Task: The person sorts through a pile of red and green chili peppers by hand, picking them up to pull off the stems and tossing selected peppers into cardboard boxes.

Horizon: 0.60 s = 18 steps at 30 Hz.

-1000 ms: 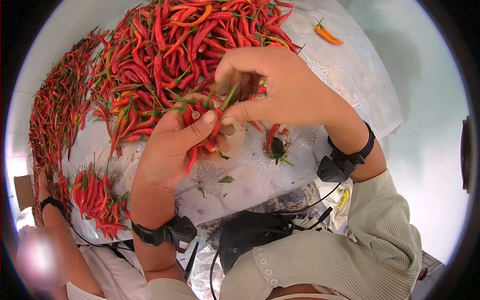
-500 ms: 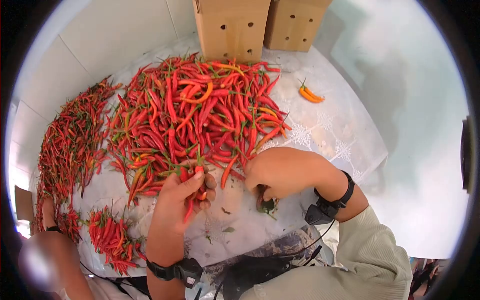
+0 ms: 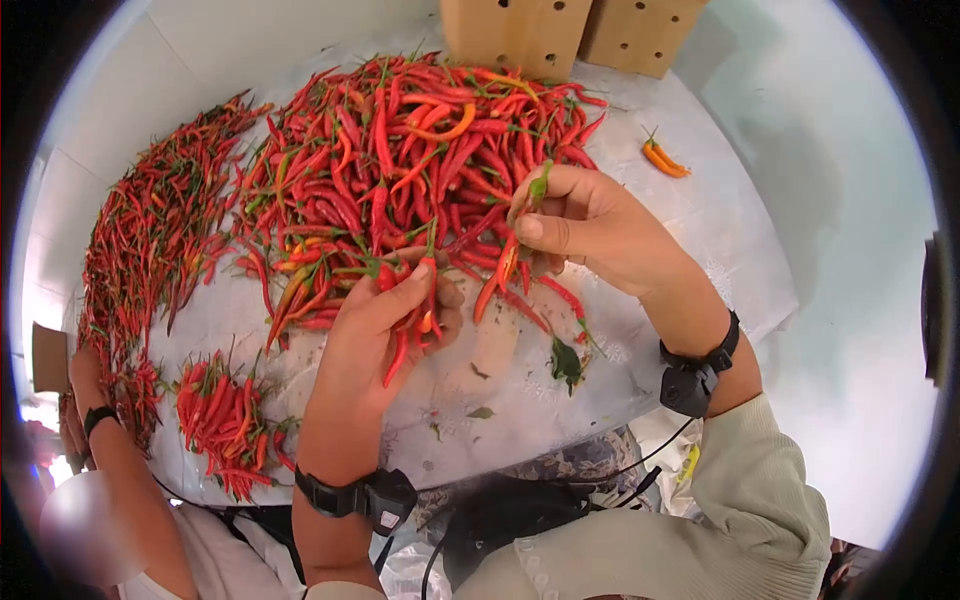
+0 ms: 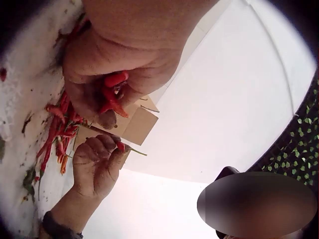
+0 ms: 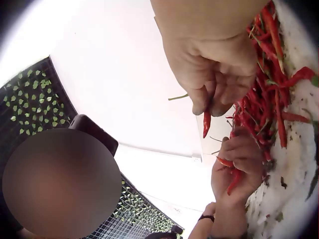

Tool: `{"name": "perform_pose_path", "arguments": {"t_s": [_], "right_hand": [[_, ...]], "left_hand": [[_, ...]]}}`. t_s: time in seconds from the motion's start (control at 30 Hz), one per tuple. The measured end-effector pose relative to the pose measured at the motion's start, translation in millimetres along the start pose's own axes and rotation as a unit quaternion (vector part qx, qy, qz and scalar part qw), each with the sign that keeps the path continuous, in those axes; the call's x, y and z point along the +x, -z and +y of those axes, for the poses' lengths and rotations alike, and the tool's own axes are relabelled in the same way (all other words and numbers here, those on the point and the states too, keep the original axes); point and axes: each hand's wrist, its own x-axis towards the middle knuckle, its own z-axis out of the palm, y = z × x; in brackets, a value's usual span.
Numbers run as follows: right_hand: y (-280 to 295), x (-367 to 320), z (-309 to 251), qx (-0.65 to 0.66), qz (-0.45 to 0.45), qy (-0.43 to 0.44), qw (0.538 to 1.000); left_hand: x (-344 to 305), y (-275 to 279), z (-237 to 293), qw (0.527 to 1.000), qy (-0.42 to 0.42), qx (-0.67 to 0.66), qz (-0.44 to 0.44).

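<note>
My left hand (image 3: 375, 335) grips a small bunch of red chilies (image 3: 398, 358), stems up, with the thumb across them. To its right, my right hand (image 3: 610, 235) pinches one red chili (image 3: 508, 262) between thumb and fingers, its green stem standing above the fingertips. In the right wrist view the pinched chili (image 5: 207, 123) points down from the fingertips. The left wrist view has red chilies (image 4: 113, 94) inside the curled left fingers. Just beyond both hands lies a large heap of red chilies (image 3: 400, 150).
A darker chili pile (image 3: 160, 215) lies far left, a small bunch (image 3: 220, 415) at the near left. Two orange chilies (image 3: 664, 160) lie at right, a dark green leaf (image 3: 566, 364) near the right hand. Cardboard boxes (image 3: 515, 35) stand behind. Another person's arm (image 3: 130, 480) reaches in at left.
My right hand went down to the tabletop near the leaf, then rose and moved back beside the heap with a chili pinched. My left hand keeps its bunch. The view shifted too.
</note>
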Motion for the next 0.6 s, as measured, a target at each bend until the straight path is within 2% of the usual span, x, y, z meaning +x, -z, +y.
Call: {"name": "perform_pose_path", "arguments": {"t_s": [0.1,0.2,0.23,0.4,0.5,0.6], "right_hand": [[-6,-1,0,-0.039,-0.005,0.013,0.999],[-6,2,9,-0.094,-0.008,0.018,0.995],[-13,2,10,-0.023,-0.026,0.019,0.999],[-17,3,12,-0.044,-0.02,0.02,0.999],[-17,3,14,-0.051,-0.025,0.025,0.998],[-18,3,15,-0.046,-0.029,0.023,0.998]], "left_hand": [[-6,-10,0,1.0,-0.009,0.015,-0.002],[-4,-6,-2,0.999,0.008,0.012,-0.046],[-4,-7,-1,0.999,0.02,0.009,-0.048],[-5,-6,-3,0.996,0.057,0.002,-0.062],[-6,-7,-5,0.997,0.048,0.049,-0.04],[-3,-8,-6,0.996,0.031,0.037,-0.071]]}}
